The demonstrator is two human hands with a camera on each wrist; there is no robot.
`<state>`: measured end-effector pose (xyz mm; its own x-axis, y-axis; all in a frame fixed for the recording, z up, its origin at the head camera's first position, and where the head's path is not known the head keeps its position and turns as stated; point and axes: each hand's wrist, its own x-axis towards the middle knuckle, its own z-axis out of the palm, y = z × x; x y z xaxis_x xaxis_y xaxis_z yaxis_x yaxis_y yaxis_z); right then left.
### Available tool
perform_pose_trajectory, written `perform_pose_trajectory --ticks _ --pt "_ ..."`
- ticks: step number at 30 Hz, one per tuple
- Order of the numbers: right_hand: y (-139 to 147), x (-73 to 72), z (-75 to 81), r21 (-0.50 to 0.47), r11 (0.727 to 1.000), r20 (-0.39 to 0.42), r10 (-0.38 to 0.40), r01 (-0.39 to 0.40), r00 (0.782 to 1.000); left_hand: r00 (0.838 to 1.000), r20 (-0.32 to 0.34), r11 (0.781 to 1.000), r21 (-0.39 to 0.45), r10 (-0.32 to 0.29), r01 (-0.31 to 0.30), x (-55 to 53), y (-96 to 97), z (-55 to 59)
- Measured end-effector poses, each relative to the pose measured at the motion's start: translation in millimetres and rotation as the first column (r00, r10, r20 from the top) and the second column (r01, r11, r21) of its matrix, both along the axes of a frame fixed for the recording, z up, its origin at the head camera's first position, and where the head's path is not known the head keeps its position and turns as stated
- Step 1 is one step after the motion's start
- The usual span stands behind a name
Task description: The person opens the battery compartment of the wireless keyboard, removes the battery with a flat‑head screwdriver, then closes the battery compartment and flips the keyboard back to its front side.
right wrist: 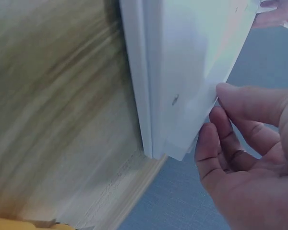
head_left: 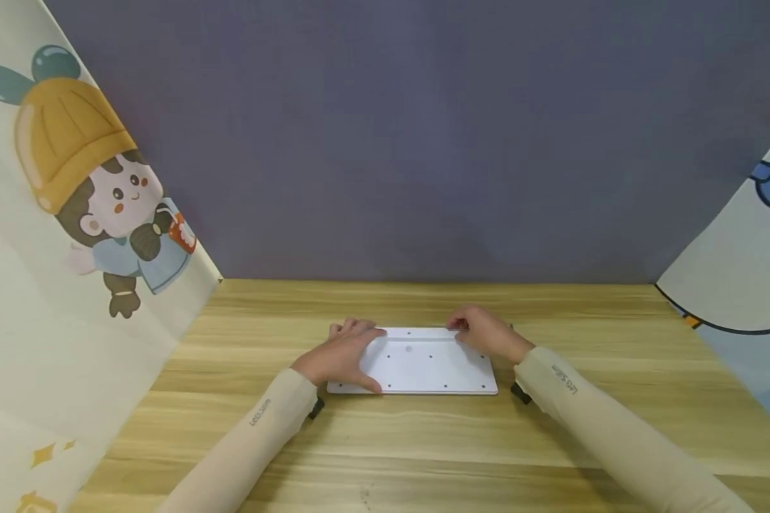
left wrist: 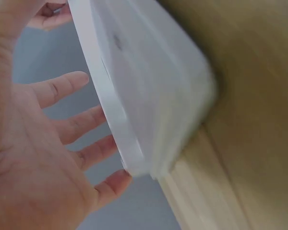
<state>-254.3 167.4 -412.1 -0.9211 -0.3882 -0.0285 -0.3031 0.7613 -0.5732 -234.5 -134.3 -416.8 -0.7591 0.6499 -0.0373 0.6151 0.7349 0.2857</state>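
A white keyboard point(head_left: 417, 367), its underside up and dotted with small dark screw holes, lies in front of me in the head view. A raised strip runs along its far edge. My left hand point(head_left: 346, 356) spreads over its left end, thumb at the near edge and fingers reaching the far edge. The left wrist view shows those fingers point(left wrist: 93, 151) nearly straight, tips at the keyboard's side. At the far edge, right of the middle, my right hand point(head_left: 484, 333) pinches the strip between thumb and curled fingers. The right wrist view has the thumb point(right wrist: 249, 100) right on that edge.
The keyboard is on a wood-grain table point(head_left: 423, 456). Behind the table rises a dark grey partition point(head_left: 423, 142). Cartoon-printed cloth point(head_left: 26, 285) hangs on the left, and another printed panel point(head_left: 744, 249) borders the right side.
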Motion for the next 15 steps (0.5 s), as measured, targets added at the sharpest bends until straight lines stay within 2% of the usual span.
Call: perform_pose_trajectory --ticks 8,15 --pt "0 -2.3 -0.7 0.005 1.0 -0.001 -0.009 0.009 1.0 0.999 -0.014 0.999 0.02 0.032 -0.032 2.8 -27.7 -2.7" --pt "1 -10.4 3.7 -0.022 0.998 0.005 0.064 -0.064 0.998 0.992 0.095 0.994 0.074 0.077 -0.084 0.0 -51.3 -4.6"
